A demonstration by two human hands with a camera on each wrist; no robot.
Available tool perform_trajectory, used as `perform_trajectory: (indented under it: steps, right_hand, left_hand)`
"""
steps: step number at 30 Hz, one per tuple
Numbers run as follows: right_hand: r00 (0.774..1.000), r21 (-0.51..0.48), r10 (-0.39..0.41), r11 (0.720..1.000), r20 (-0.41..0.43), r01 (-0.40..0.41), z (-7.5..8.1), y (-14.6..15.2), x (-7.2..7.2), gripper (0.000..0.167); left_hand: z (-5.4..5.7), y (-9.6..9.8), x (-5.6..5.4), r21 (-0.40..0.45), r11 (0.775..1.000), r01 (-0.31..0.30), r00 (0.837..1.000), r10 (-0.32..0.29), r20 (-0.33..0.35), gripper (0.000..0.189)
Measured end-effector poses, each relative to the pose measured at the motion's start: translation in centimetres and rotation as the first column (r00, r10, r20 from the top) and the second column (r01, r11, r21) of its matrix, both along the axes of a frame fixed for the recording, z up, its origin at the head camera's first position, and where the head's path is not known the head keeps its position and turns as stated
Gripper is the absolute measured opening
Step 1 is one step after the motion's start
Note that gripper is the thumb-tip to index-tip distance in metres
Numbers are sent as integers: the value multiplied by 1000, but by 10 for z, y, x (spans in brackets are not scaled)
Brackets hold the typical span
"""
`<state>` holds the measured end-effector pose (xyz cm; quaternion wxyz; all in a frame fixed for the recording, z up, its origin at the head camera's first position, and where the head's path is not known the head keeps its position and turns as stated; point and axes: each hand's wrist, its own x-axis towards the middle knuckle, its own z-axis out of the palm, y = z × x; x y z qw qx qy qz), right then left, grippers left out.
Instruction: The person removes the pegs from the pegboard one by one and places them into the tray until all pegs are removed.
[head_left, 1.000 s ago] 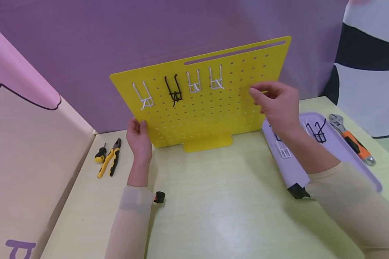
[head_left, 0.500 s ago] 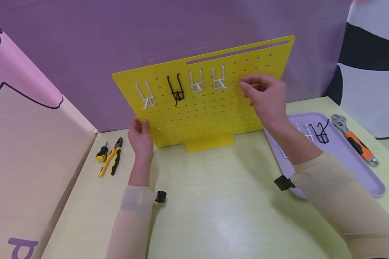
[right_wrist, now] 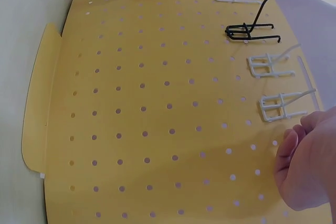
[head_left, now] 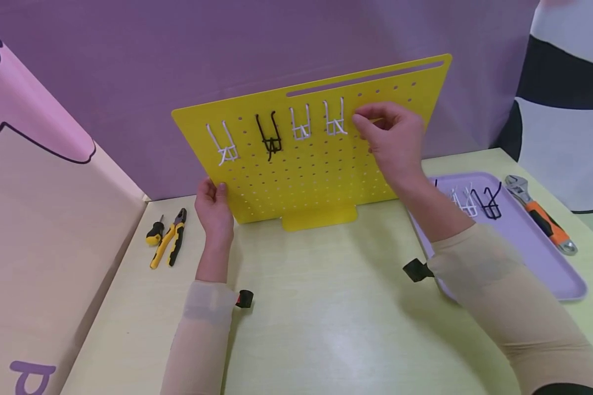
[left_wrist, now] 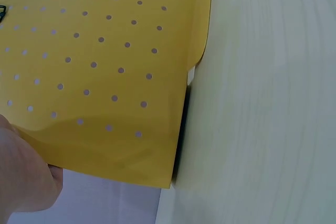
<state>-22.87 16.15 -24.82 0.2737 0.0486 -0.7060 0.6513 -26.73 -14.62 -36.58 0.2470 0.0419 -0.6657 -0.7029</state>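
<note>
A yellow pegboard (head_left: 316, 181) leans slightly back on the table, with three white hooks and a black hook (head_left: 270, 144) in a row near its top. My left hand (head_left: 214, 213) grips the board's lower left edge; its thumb lies on the front in the head view. My right hand (head_left: 396, 140) is close in front of the board, just right of the rightmost white hook (head_left: 336, 126). Its thumb and index fingertips come together and the other fingers curl, with nothing visible between them. In the right wrist view that hand (right_wrist: 310, 161) sits right beside the white hook's prongs (right_wrist: 283, 107).
On the right, a lilac tray (head_left: 538, 269) carries white hooks (head_left: 466, 206) and a black hook (head_left: 490, 206), partly behind my right forearm. An adjustable wrench (head_left: 548, 222) lies beyond it. Pliers (head_left: 164, 245) and a stubby screwdriver (head_left: 155, 233) lie at left. A purple backdrop (head_left: 178, 66) stands behind.
My right hand has moved left and slightly up along the board, coming up to the rightmost white hook. The left hand keeps its grip, and the hooks on the board stay as they were.
</note>
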Motion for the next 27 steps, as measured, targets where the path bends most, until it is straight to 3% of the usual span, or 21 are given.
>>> perform_trajectory:
  steps: [17, 27]
  right_hand:
    - [996, 16, -86, 996, -35, 87, 0, -9, -8, 22]
    - [992, 10, -127, 992, -19, 127, 1, -19, -8, 25]
  left_hand:
    - [-4, -2, 0, 86, 988, -126, 992, 124, 21, 29]
    - [-4, -2, 1, 144, 980, -138, 990, 142, -15, 24]
